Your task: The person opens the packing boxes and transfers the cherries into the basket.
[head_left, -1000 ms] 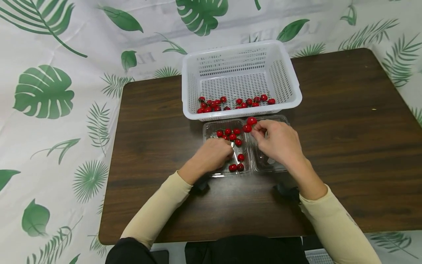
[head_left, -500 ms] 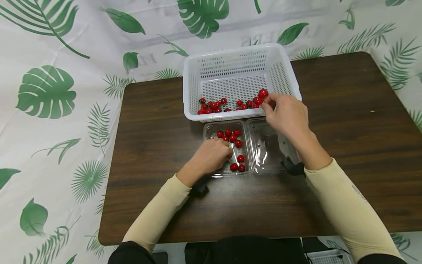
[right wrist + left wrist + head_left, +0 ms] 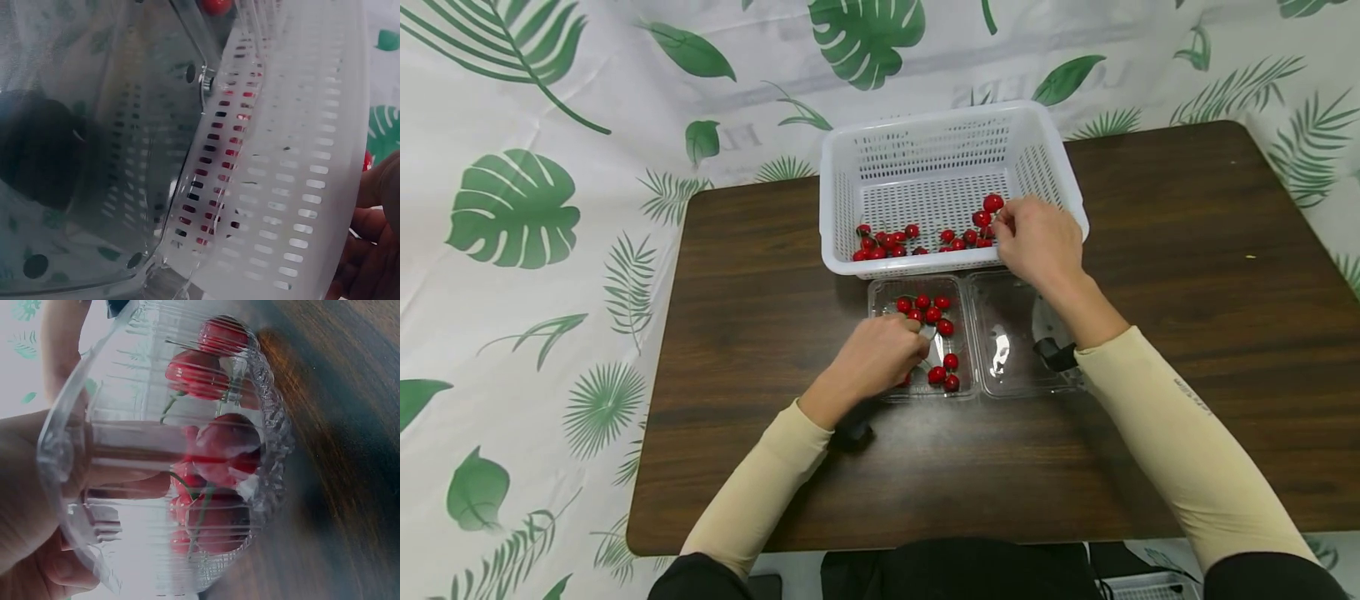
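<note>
Over the white basket [image 3: 951, 265], my right hand [image 3: 1041, 242] pinches a pair of red cherries [image 3: 993, 203] at the stem side, close above other cherries lying there. In the right wrist view its fingers [image 3: 365, 250] show behind the basket wall. My left hand [image 3: 880, 354] reaches into the cherry-filled half of a clear plastic clamshell box [image 3: 965, 333], fingers bent down among the cherries [image 3: 932, 315]. A stem runs from its fingertips toward a cherry [image 3: 936, 375]. Through the box wall in the left wrist view, its fingers overlap cherries [image 3: 225, 447] and green stems.
The clamshell's lid half [image 3: 1011, 358] lies flat to the right, under my right wrist. Behind the box stands the basket, with cherries [image 3: 880, 246] along its near side. Both rest on a dark wooden table [image 3: 760, 292], against a leaf-print cloth [image 3: 752, 75].
My right hand has carried the cherry pair from above the clamshell up and back over the basket. My left hand stays at the box; cherries near its fingertips have shifted slightly.
</note>
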Tool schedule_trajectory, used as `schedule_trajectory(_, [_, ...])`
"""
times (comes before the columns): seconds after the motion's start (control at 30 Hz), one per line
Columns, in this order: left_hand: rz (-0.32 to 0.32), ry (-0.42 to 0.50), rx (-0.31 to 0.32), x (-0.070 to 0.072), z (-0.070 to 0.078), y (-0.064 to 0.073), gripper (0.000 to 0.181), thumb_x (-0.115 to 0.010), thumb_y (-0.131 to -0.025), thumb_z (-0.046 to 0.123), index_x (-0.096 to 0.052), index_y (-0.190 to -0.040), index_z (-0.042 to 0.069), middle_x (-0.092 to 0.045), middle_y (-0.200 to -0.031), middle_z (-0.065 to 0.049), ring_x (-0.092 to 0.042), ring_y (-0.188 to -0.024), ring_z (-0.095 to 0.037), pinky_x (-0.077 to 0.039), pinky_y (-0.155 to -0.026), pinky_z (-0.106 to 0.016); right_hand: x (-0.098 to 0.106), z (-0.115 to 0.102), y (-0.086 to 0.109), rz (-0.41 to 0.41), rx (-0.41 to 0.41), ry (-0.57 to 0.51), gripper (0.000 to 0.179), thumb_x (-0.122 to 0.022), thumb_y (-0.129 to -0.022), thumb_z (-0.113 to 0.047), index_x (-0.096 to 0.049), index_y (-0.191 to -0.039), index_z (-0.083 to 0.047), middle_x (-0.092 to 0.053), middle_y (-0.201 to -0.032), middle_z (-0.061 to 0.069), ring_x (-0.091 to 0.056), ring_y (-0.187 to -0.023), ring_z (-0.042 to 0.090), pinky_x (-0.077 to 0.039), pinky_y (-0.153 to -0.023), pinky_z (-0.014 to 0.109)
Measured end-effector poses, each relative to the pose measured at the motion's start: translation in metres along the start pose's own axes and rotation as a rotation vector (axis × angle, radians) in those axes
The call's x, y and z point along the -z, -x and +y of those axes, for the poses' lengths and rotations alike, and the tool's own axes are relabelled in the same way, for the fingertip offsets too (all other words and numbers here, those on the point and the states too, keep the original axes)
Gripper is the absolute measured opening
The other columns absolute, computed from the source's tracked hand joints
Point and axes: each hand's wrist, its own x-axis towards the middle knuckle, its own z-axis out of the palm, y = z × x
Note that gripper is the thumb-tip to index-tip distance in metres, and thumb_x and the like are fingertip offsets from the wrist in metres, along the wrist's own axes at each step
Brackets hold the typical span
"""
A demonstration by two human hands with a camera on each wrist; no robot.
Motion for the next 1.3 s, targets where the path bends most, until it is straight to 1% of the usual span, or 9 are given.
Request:
schedule_trajectory(0.2, [0.024,0.023,0.013,0.001,-0.002,0.003,0.015,-0.073,-0.086,0.015,-0.069,-0.073,0.024,-0.058,-0.073,0.008,-0.057,-0.067,-0.013,-0.046,-0.052,-0.029,-0.002,0.001,0.000,-0.017,0.004,-0.002,0.023,-0.056,-0.096,-0.023,-0.069,-0.088,-0.006,-0.066,-0.080,0.011,-0.059,-0.071,0.032,-0.044,-0.061,0.048])
schedule_trajectory(0.4, [0.024,0.054,0.019,0.001,-0.005,0.004,0.011,-0.075,-0.086,0.016,-0.072,-0.078,0.023,-0.060,-0.075,0.008,-0.059,-0.070,-0.013,-0.047,-0.053,-0.029,0.001,-0.002,0.003,-0.024,-0.004,-0.018,0.026,-0.057,-0.096,-0.025,-0.074,-0.104,-0.008,-0.069,-0.085,0.011,-0.061,-0.079,0.033,-0.041,-0.071,0.049])
schedule_trajectory(0.57, [0.035,0.065,0.021,0.003,-0.006,0.005,0.011,-0.075,-0.085,0.015,-0.072,-0.078,0.022,-0.061,-0.076,0.008,-0.059,-0.072,-0.013,-0.048,-0.055,-0.029,0.001,-0.008,0.016,0.078,0.036,-0.067,0.027,-0.060,-0.094,-0.024,-0.073,-0.109,-0.006,-0.067,-0.089,0.013,-0.058,-0.077,0.032,-0.039,-0.070,0.047])
schedule_trajectory(0.7, [0.044,0.077,0.027,0.004,-0.007,0.006,0.009,-0.075,-0.086,0.016,-0.073,-0.080,0.022,-0.062,-0.078,0.008,-0.059,-0.074,-0.013,-0.048,-0.057,-0.028,0.001,-0.017,0.037,0.119,0.093,-0.080,0.024,-0.063,-0.093,-0.023,-0.074,-0.107,-0.008,-0.065,-0.086,0.009,-0.056,-0.068,0.028,-0.041,-0.059,0.044])
schedule_trajectory(0.77, [0.050,0.083,0.029,0.004,-0.008,0.006,0.008,-0.075,-0.086,0.017,-0.074,-0.080,0.022,-0.062,-0.078,0.008,-0.059,-0.074,-0.012,-0.048,-0.058,-0.027,0.000,-0.021,0.050,0.069,0.107,-0.065,0.024,-0.066,-0.092,-0.025,-0.073,-0.108,-0.009,-0.064,-0.085,0.006,-0.053,-0.064,0.025,-0.041,-0.053,0.041])
schedule_trajectory(0.83, [0.053,0.087,0.032,0.004,-0.008,0.006,0.007,-0.076,-0.086,0.017,-0.074,-0.081,0.022,-0.063,-0.078,0.008,-0.059,-0.074,-0.012,-0.048,-0.059,-0.027,0.000,-0.023,0.065,-0.029,0.117,-0.039,0.029,-0.069,-0.090,-0.027,-0.072,-0.113,-0.010,-0.064,-0.087,0.006,-0.054,-0.066,0.025,-0.043,-0.057,0.041])
schedule_trajectory(0.93, [0.059,0.088,0.039,0.005,-0.010,0.006,0.006,-0.076,-0.086,0.018,-0.074,-0.082,0.022,-0.063,-0.079,0.008,-0.059,-0.075,-0.012,-0.048,-0.060,-0.027,-0.005,-0.024,0.087,-0.186,0.156,0.019,0.043,-0.073,-0.088,-0.035,-0.068,-0.122,-0.010,-0.064,-0.098,0.010,-0.058,-0.077,0.027,-0.044,-0.062,0.042])
schedule_trajectory(1.0, [0.059,0.088,0.043,0.005,-0.011,0.006,0.006,-0.075,-0.086,0.018,-0.074,-0.083,0.022,-0.063,-0.080,0.009,-0.059,-0.075,-0.012,-0.048,-0.060,-0.027,-0.011,-0.023,0.101,-0.251,0.188,0.052,0.053,-0.073,-0.086,-0.042,-0.064,-0.128,-0.011,-0.062,-0.105,0.014,-0.058,-0.087,0.030,-0.044,-0.066,0.044])
schedule_trajectory(1.3, [0.063,0.113,0.057,0.003,-0.015,0.009,0.003,-0.075,-0.087,0.017,-0.075,-0.085,0.020,-0.065,-0.082,0.008,-0.060,-0.077,-0.012,-0.050,-0.062,-0.028,-0.034,-0.028,0.138,-0.230,0.208,0.054,0.098,-0.077,-0.067,-0.070,-0.049,-0.144,-0.015,-0.053,-0.127,0.018,-0.054,-0.106,0.036,-0.040,-0.077,0.046])
